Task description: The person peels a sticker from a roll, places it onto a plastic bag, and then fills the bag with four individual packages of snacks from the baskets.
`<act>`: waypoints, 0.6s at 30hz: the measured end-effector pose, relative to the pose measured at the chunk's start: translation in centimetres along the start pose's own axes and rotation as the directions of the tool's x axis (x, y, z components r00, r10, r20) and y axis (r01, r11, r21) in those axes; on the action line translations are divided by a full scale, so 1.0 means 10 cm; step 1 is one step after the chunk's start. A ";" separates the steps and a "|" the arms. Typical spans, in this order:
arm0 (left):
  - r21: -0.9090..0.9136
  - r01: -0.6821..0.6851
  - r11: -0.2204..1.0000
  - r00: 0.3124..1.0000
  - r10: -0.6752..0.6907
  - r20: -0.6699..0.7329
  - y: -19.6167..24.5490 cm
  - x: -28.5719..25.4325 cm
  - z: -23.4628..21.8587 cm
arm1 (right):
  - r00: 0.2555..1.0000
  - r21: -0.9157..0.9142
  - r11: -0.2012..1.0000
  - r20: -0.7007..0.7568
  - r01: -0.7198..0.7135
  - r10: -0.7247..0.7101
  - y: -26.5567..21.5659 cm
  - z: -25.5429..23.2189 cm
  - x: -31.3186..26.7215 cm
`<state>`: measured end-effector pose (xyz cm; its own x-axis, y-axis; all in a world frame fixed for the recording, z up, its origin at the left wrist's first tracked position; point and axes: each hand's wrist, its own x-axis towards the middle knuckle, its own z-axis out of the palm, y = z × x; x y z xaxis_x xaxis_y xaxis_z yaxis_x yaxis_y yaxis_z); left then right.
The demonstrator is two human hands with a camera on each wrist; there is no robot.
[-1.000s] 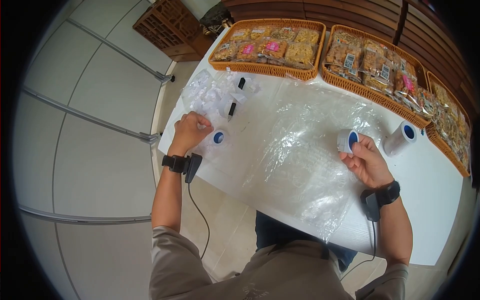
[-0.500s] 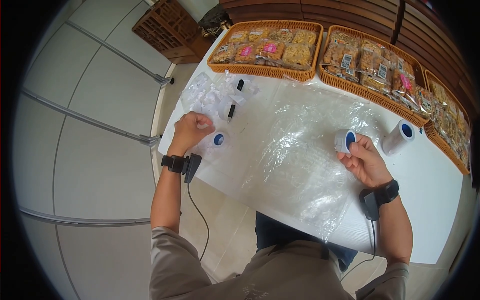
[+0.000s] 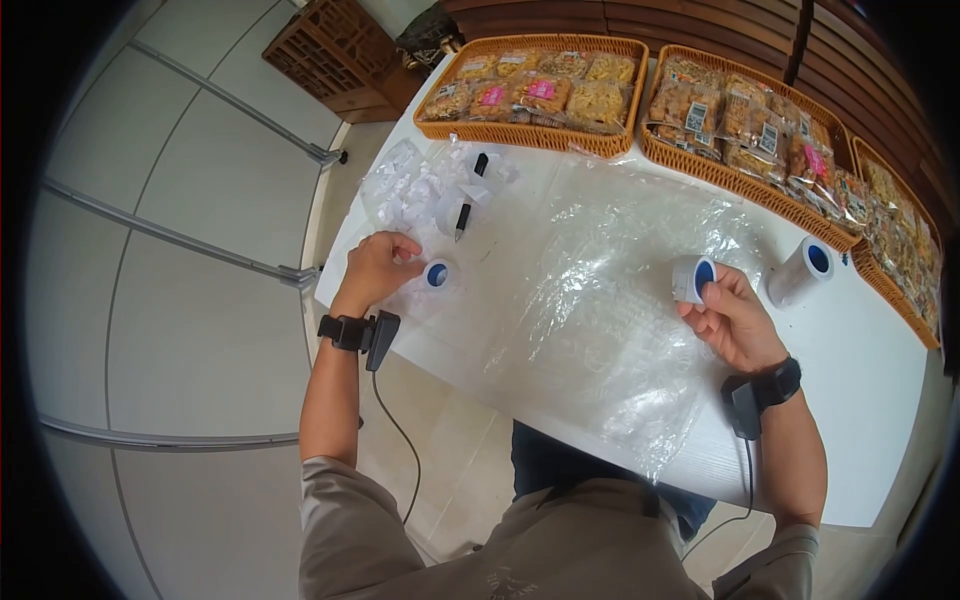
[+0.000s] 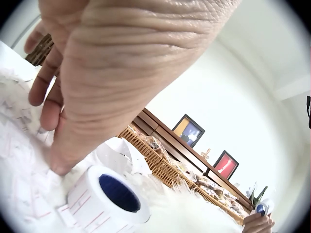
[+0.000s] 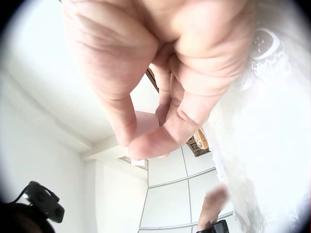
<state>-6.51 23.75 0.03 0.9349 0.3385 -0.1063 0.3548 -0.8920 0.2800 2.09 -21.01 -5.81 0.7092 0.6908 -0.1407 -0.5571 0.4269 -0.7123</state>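
Note:
My right hand (image 3: pixel 738 318) holds a small white label roll (image 3: pixel 684 281) with a blue core between thumb and fingers, above the plastic sheet (image 3: pixel 600 350). In the right wrist view, the fingers (image 5: pixel 155 143) mostly hide that roll. At the table's left, my left hand (image 3: pixel 376 272) hovers low over white paper scraps (image 3: pixel 400 195), its fingers loosely bent and nothing visible between them. Right beside its thumb stands a second label roll (image 4: pixel 92 204), white with red lines and a blue core. A taller white roll (image 3: pixel 795 280) stands beyond my right hand.
Two black pens (image 3: pixel 462 220) lie among the scraps. Along the back edge are wicker baskets (image 3: pixel 560 140) filled with clear packets of snacks (image 3: pixel 598 105). The clear plastic covers the middle of the white table (image 3: pixel 850 400). Grey panels (image 3: pixel 200 240) stand at the left.
Almost nothing differs. The left hand shifts slightly, its fingertips closer to the standing roll; the right hand keeps its grip on the other roll.

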 end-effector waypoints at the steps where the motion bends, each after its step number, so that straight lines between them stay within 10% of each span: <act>1: -0.004 0.018 1.000 1.000 -0.018 0.010 0.01 0.01 -0.01 | 1.000 0.004 1.000 0.005 0.002 -0.002 0.01 -0.01 0.00; 4: -0.168 0.040 0.985 0.987 -0.013 0.157 -0.16 0.12 0.04 | 1.000 0.003 1.000 0.006 0.006 -0.006 0.00 -0.01 0.00; 18: 0.045 0.082 0.996 0.996 -0.081 -0.032 0.01 0.03 0.04 | 1.000 0.003 1.000 0.000 -0.002 0.002 -0.01 0.00 -0.01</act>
<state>-6.16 23.61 -0.39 0.9027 0.4190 -0.0983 0.4302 -0.8736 0.2276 2.14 -21.12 -5.72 0.7081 0.6918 -0.1415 -0.5596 0.4277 -0.7098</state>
